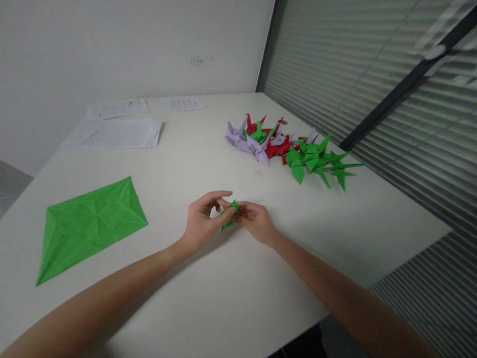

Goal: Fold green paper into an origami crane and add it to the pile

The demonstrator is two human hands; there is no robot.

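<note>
Both my hands meet over the middle of the white table (pixel 208 298) around a small folded green paper piece (pixel 230 215). My left hand (pixel 204 221) pinches its left side between thumb and fingers. My right hand (pixel 256 222) grips its right side with fingers closed. Most of the piece is hidden between the fingers; only a point at the lower left and a bit of the top show.
A creased flat green paper square (pixel 91 223) lies at the left. A pile of folded paper cranes (pixel 286 146) in purple, red and green sits at the far right near the window blinds (pixel 372 74). Printed sheets (pixel 119 132) lie at the back left.
</note>
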